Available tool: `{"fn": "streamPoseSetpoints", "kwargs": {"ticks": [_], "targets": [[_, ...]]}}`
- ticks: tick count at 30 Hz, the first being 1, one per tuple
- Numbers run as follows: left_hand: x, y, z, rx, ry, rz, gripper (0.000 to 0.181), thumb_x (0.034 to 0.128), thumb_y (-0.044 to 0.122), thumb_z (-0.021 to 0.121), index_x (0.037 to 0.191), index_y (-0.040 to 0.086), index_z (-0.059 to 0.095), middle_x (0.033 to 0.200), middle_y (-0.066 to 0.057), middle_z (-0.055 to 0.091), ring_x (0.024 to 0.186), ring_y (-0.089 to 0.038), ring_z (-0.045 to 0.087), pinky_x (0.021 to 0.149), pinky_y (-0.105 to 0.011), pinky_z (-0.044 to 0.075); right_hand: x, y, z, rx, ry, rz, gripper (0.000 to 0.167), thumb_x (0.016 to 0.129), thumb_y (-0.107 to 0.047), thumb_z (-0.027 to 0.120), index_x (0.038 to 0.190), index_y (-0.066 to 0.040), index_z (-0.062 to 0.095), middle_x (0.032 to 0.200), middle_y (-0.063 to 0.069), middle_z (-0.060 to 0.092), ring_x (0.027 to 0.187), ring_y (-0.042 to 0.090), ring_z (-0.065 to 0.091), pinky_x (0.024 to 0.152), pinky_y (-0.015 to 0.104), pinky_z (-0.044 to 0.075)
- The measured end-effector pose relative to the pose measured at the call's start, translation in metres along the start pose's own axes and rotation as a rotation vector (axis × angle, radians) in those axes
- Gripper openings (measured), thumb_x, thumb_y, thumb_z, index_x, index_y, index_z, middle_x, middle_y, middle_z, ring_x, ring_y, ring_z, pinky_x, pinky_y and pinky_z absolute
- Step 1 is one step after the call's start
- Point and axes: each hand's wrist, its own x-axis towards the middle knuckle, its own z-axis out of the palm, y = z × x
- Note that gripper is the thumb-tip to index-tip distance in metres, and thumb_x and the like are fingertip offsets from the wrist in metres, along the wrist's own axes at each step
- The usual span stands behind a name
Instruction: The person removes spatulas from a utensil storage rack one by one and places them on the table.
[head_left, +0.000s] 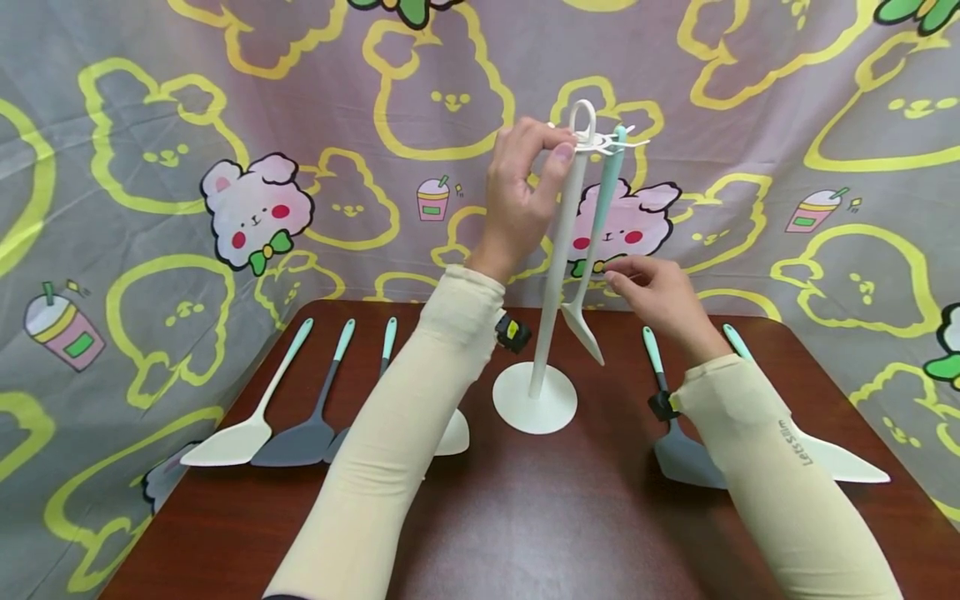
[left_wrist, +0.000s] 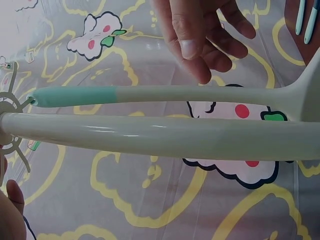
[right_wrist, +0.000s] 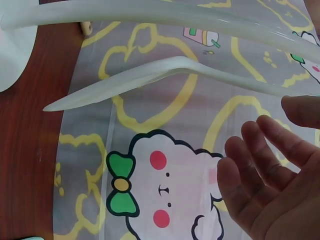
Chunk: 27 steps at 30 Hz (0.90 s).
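Observation:
A white utensil stand (head_left: pixel 558 250) with a round base rises from the table. My left hand (head_left: pixel 521 183) grips its hooked ring at the top, thumb and fingers around the ring's left side. From a hook on the right hangs a spatula (head_left: pixel 604 187) with a mint-green handle and pale head, tilted and well above the table. My right hand (head_left: pixel 660 296) is just right of the spatula's shaft, fingers loosely bent. In the left wrist view, a gap separates those fingers (left_wrist: pixel 202 70) from the shaft. The right wrist view shows the palm holding nothing.
On the left of the brown table (head_left: pixel 525 517) lie a pale spatula (head_left: pixel 238 437), a grey spatula (head_left: pixel 303 437) and others partly behind my left sleeve. A grey spatula (head_left: pixel 682 454) and a pale spatula (head_left: pixel 847 462) lie right. A patterned cloth (head_left: pixel 315 117) hangs behind.

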Motion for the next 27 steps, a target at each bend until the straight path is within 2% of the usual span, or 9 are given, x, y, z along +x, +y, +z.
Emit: {"fn": "streamPoseSetpoints", "kwargs": {"ticks": [4, 9, 13, 15, 21, 27], "targets": [[0.001, -0.0002, -0.0001, -0.003, -0.004, -0.003, 0.024, 0.0965, 0.017, 0.05, 0.099, 0.003, 0.07, 0.104, -0.011, 0.069, 0.105, -0.02, 0.057, 0.101, -0.021, 0.034, 0.0006, -0.0018, 0.0011, 0.047, 0.022, -0.006, 0.039, 0.101, -0.037, 0.053, 0.128, -0.011, 0.065, 0.118, 0.018, 0.069, 0.102, 0.027, 0.066, 0.078, 0.029, 0.048], [0.0007, -0.0005, 0.0003, 0.006, -0.023, -0.016, 0.025, 0.0968, 0.018, 0.05, 0.1, 0.004, 0.07, 0.106, -0.011, 0.069, 0.106, -0.02, 0.056, 0.1, -0.021, 0.035, 0.0001, -0.0015, 0.0024, 0.107, 0.067, -0.004, 0.042, 0.102, -0.041, 0.049, 0.126, -0.011, 0.065, 0.117, 0.017, 0.069, 0.091, 0.011, 0.065, 0.075, 0.018, 0.05], [0.0, -0.0012, -0.0004, 0.01, -0.013, -0.015, 0.025, 0.0966, 0.018, 0.05, 0.1, 0.003, 0.069, 0.105, -0.011, 0.069, 0.105, -0.02, 0.056, 0.1, -0.021, 0.035, 0.0021, -0.0025, 0.0043, 0.173, 0.069, -0.003, 0.046, 0.102, -0.043, 0.046, 0.129, -0.009, 0.063, 0.12, 0.016, 0.067, 0.088, 0.002, 0.063, 0.076, 0.014, 0.05], [0.0, -0.0013, -0.0003, 0.006, -0.005, -0.01, 0.025, 0.0966, 0.018, 0.05, 0.1, 0.003, 0.069, 0.105, -0.011, 0.069, 0.105, -0.02, 0.056, 0.1, -0.021, 0.035, 0.003, -0.0034, 0.0048, 0.207, 0.073, -0.005, 0.047, 0.103, -0.043, 0.045, 0.13, -0.009, 0.062, 0.118, 0.014, 0.067, 0.088, 0.001, 0.063, 0.077, 0.015, 0.051], [0.0004, -0.002, -0.0005, -0.001, 0.01, 0.003, 0.024, 0.0959, 0.017, 0.05, 0.098, 0.003, 0.07, 0.103, -0.011, 0.069, 0.103, -0.02, 0.058, 0.1, -0.021, 0.034, 0.0057, -0.0064, 0.006, 0.321, 0.111, -0.05, 0.045, 0.104, -0.04, 0.044, 0.13, -0.007, 0.061, 0.103, -0.005, 0.065, 0.088, 0.001, 0.064, 0.079, 0.017, 0.053], [-0.0002, -0.0027, 0.0009, -0.007, 0.0, 0.001, 0.024, 0.096, 0.017, 0.05, 0.099, 0.003, 0.069, 0.103, -0.011, 0.069, 0.104, -0.02, 0.058, 0.101, -0.021, 0.034, 0.0061, -0.0105, 0.0075, 0.371, 0.148, -0.084, 0.046, 0.105, -0.04, 0.039, 0.131, -0.007, 0.06, 0.111, 0.002, 0.065, 0.094, 0.003, 0.064, 0.08, 0.016, 0.052]]}}
